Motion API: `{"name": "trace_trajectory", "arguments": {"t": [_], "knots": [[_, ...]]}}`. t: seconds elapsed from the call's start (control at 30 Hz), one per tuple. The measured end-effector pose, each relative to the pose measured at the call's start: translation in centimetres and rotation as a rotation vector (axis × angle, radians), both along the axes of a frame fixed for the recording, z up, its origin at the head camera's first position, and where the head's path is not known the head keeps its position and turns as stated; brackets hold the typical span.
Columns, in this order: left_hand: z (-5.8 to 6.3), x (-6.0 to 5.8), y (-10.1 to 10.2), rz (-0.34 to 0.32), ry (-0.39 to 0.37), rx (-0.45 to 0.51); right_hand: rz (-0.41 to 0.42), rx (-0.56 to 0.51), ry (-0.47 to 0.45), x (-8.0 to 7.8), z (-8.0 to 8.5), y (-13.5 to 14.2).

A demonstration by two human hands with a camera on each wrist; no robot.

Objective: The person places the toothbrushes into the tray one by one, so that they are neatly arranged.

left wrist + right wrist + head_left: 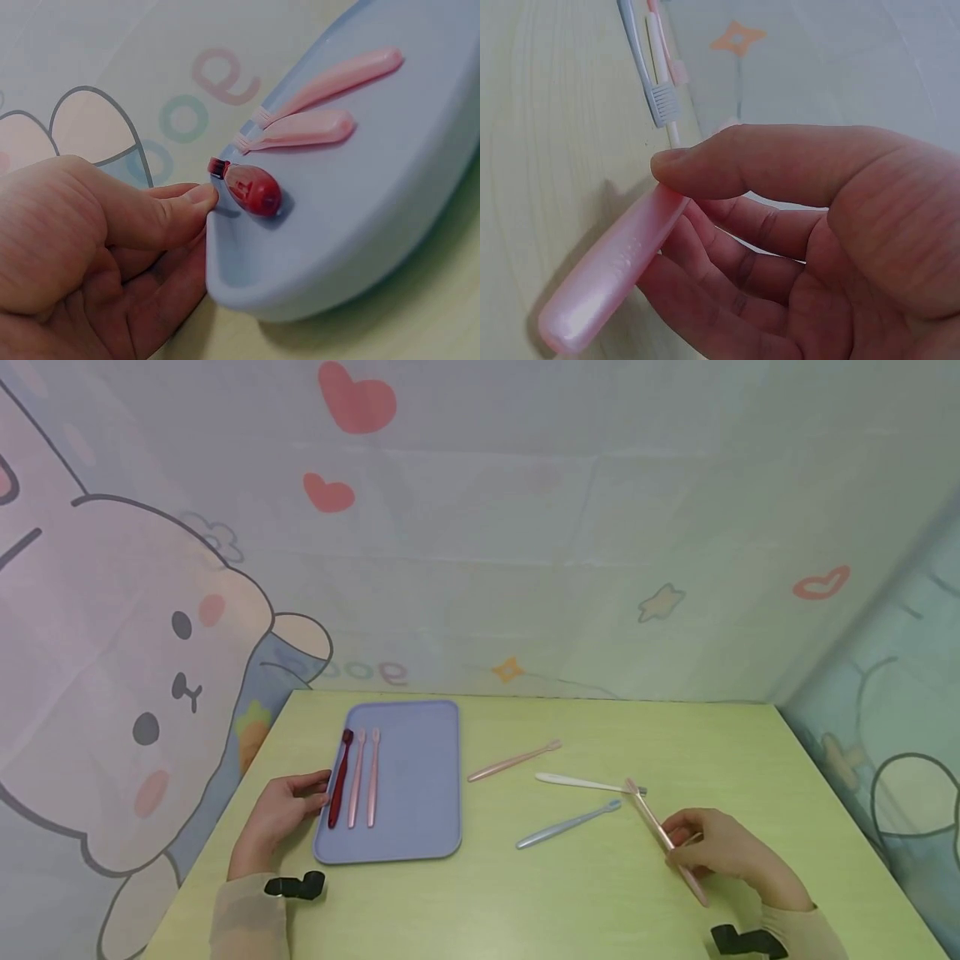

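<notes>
With thumb and fingers, my right hand (pixel 716 843) pinches a pink toothbrush (pixel 688 881) by its handle; the bristle head points up and left, over the white toothbrush's end. In the right wrist view the thumb lies across that pink handle (pixel 615 270). My left hand (pixel 281 814) grips the left rim of the blue tray (pixel 420 777), thumb at the edge and fingers beneath it in the left wrist view. On the tray's left side a dark red toothbrush (pixel 338 789) and two pink toothbrushes (pixel 356 789) lie side by side, heads away from me.
Between the tray and my right hand lie a pink toothbrush (pixel 510 762), a white toothbrush (pixel 573 782) and a blue toothbrush (pixel 566 827) on the light yellow table (pixel 480 910). A patterned cloth (pixel 525 527) hangs behind the table's back edge.
</notes>
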State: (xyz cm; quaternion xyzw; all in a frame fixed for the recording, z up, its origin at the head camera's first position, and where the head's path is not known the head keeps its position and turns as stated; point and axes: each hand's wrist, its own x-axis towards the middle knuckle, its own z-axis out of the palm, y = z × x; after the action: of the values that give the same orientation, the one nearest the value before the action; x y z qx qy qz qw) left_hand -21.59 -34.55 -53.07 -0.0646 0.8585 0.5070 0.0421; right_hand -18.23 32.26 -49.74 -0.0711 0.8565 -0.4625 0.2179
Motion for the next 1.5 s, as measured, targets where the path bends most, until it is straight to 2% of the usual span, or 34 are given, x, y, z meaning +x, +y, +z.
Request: {"name": "trace_trajectory", "arguments": {"t": [0.87, 1.23, 1.5], "knots": [[0.0, 0.4, -0.4, 0.009, -0.012, 0.018, -0.073, -0.028, 0.003, -0.2, 0.4, -1.0], [0.0, 0.3, -0.3, 0.007, -0.012, 0.027, -0.036, -0.094, 0.028, -0.6, 0.1, -1.2], [0.2, 0.2, 0.1, -0.003, 0.006, 0.027, 0.001, -0.141, 0.027, -1.3, 0.2, -2.5]]}}
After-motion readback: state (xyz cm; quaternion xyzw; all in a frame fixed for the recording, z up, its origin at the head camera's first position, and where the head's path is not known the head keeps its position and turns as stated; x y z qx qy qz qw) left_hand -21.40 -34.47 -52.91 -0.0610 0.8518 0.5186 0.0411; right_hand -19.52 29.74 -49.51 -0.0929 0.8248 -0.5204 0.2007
